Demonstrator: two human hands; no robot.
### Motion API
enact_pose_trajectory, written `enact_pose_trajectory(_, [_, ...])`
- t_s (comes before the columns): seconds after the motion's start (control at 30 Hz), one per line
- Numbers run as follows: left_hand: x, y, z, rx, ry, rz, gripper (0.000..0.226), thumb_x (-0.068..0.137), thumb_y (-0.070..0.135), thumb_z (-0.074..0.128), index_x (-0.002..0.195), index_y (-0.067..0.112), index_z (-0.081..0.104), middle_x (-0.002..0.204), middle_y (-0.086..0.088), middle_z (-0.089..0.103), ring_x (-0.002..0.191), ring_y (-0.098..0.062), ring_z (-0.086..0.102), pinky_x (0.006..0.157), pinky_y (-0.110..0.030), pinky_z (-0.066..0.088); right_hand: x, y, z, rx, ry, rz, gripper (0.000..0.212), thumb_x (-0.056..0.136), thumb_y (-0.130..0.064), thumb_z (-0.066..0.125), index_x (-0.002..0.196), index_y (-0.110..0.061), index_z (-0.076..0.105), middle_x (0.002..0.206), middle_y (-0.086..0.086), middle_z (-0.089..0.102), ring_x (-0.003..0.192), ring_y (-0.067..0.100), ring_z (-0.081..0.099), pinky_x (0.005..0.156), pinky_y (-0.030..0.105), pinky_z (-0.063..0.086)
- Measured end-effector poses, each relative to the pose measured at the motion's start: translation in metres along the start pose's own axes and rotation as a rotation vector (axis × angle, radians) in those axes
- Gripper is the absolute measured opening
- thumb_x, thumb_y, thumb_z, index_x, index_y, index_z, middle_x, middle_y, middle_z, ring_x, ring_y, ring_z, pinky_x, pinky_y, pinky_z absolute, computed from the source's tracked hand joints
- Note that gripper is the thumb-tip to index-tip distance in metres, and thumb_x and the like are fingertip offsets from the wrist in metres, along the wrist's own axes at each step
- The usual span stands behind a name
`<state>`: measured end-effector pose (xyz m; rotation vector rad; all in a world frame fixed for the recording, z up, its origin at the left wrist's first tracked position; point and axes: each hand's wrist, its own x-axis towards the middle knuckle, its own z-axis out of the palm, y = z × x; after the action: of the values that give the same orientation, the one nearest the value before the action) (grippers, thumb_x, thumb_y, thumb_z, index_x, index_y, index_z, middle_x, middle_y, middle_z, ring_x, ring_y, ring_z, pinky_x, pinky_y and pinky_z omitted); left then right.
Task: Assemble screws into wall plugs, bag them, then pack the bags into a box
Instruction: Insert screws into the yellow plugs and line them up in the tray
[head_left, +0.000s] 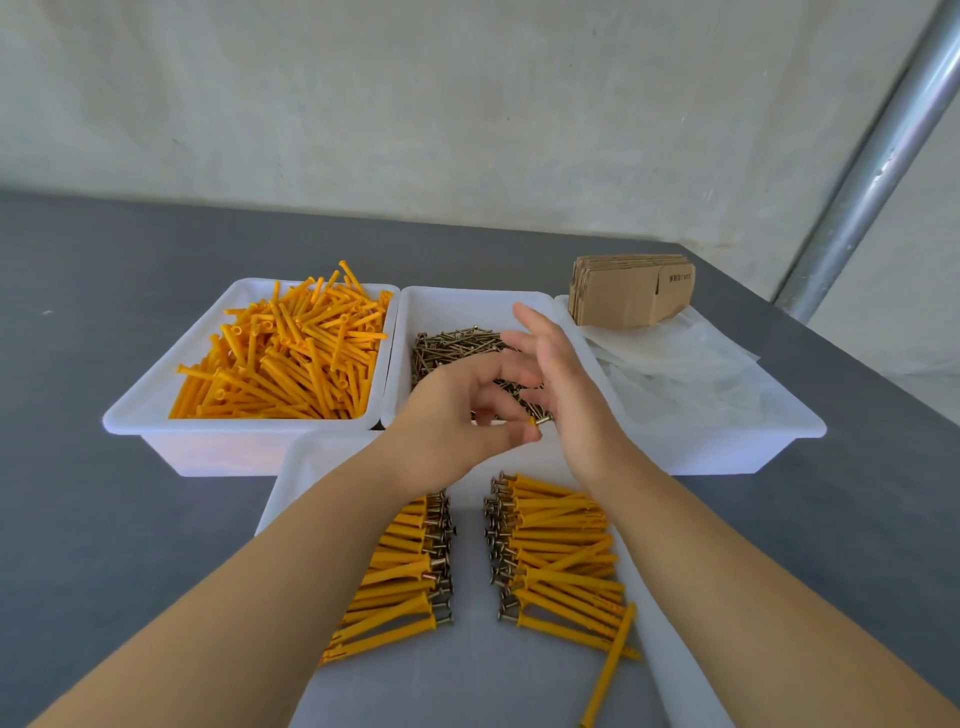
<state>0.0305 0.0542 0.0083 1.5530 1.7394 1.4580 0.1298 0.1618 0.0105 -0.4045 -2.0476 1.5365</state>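
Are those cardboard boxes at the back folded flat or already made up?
Folded flat: the cardboard boxes stand on edge as a tight stack of thin sheets in the right tray.

A small packing workstation — suggested by a grey bench (130, 291), bulk parts sorted into white bins (156, 415), loose orange wall plugs (291, 353), a heap of screws (452, 348), flattened cardboard boxes (628, 288) stacked ready — set against a bare pale wall (415, 104).
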Motion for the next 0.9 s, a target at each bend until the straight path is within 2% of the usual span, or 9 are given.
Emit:
enact_pose_trajectory(0.07, [0.000, 0.001, 0.005, 0.004, -0.019, 0.034, 0.038, 0.082, 0.002, 0.076, 0.115, 0.018, 0.064, 0.079, 0.001, 0.073, 0.077, -0.025, 0.065, 0.067, -0.020, 0.045, 0.002, 0.002, 0.000, 0.061, 0.051, 0.029, 0.063, 0.084, -0.069, 0.032, 0.142, -0.044, 0.039, 0.144, -0.014, 0.046, 0.129, 0.009, 0.050, 0.105, 0.032, 0.041])
enact_pose_trajectory(0.17, [-0.001, -0.001, 0.010, 0.098, -0.007, 0.040, 0.022, 0.085, 0.002, 0.073, 0.103, 0.014, 0.071, 0.081, -0.010, 0.070, 0.076, -0.025, 0.065, 0.072, -0.027, 0.052, 0.006, 0.003, -0.010, 0.130, 0.297, -0.016, 0.059, 0.084, -0.059, 0.032, 0.138, -0.038, 0.042, 0.132, -0.009, 0.056, 0.109, 0.007, 0.064, 0.091, 0.034, 0.050])
enact_pose_trajectory(0.23, [-0.002, -0.002, 0.012, 0.122, 0.000, 0.008, 0.010, 0.085, 0.001, 0.072, 0.091, 0.010, 0.074, 0.078, -0.007, 0.072, 0.074, -0.023, 0.068, 0.071, -0.028, 0.055, 0.006, 0.005, -0.021, 0.110, 0.449, -0.020, 0.052, 0.084, -0.056, 0.034, 0.132, -0.038, 0.044, 0.124, -0.007, 0.061, 0.099, 0.009, 0.068, 0.081, 0.033, 0.049])
enact_pose_trajectory(0.37, [-0.001, -0.001, 0.017, 0.171, 0.087, -0.042, 0.007, 0.080, 0.005, 0.078, 0.081, 0.010, 0.073, 0.081, -0.009, 0.072, 0.075, -0.027, 0.067, 0.071, -0.031, 0.057, 0.005, 0.013, -0.037, 0.122, 0.574, 0.027, 0.053, 0.084, -0.057, 0.037, 0.131, -0.033, 0.048, 0.121, -0.002, 0.066, 0.097, 0.016, 0.069, 0.076, 0.033, 0.048])
enact_pose_trajectory(0.6, [0.000, -0.010, 0.045, 0.691, -0.079, 0.009, 0.009, 0.089, 0.016, 0.062, 0.089, 0.015, 0.070, 0.098, 0.000, 0.067, 0.091, -0.019, 0.062, 0.083, -0.034, 0.050, 0.004, 0.014, -0.035, 0.089, 0.557, 0.017, 0.049, 0.087, -0.054, 0.040, 0.129, -0.033, 0.050, 0.120, -0.003, 0.065, 0.094, 0.015, 0.069, 0.074, 0.029, 0.047])
enact_pose_trajectory(0.7, [-0.002, -0.016, 0.054, 0.988, -0.117, 0.058, 0.008, 0.090, 0.012, 0.054, 0.087, 0.019, 0.057, 0.097, 0.002, 0.057, 0.091, -0.021, 0.056, 0.068, -0.033, 0.047, 0.004, 0.013, -0.033, 0.065, 0.546, 0.016, 0.048, 0.087, -0.052, 0.040, 0.128, -0.031, 0.052, 0.119, -0.004, 0.064, 0.096, 0.015, 0.068, 0.073, 0.028, 0.046])
enact_pose_trajectory(0.8, [-0.003, -0.010, 0.059, 1.177, -0.187, 0.242, 0.026, 0.068, 0.001, 0.069, 0.065, 0.020, 0.052, 0.068, 0.005, 0.055, 0.074, -0.019, 0.052, 0.050, -0.027, 0.037, 0.002, 0.011, -0.032, 0.062, 0.538, 0.010, 0.043, 0.085, -0.050, 0.043, 0.123, -0.033, 0.055, 0.119, -0.007, 0.064, 0.094, 0.012, 0.068, 0.071, 0.026, 0.045])
enact_pose_trajectory(0.83, [0.000, -0.007, 0.057, 1.197, -0.145, 0.274, 0.027, 0.062, 0.000, 0.072, 0.060, 0.019, 0.054, 0.062, 0.005, 0.054, 0.070, -0.018, 0.051, 0.048, -0.025, 0.036, 0.002, 0.011, -0.032, 0.060, 0.536, 0.009, 0.043, 0.084, -0.050, 0.043, 0.121, -0.033, 0.056, 0.119, -0.007, 0.064, 0.093, 0.011, 0.068, 0.070, 0.025, 0.045])
enact_pose_trajectory(0.9, [0.005, -0.009, 0.054, 1.177, -0.092, 0.236, 0.013, 0.074, 0.007, 0.070, 0.072, 0.017, 0.061, 0.074, 0.004, 0.059, 0.080, -0.019, 0.052, 0.054, -0.030, 0.045, 0.001, 0.012, -0.032, 0.045, 0.531, 0.006, 0.042, 0.084, -0.049, 0.043, 0.120, -0.033, 0.057, 0.118, -0.009, 0.065, 0.091, 0.008, 0.068, 0.069, 0.024, 0.045])
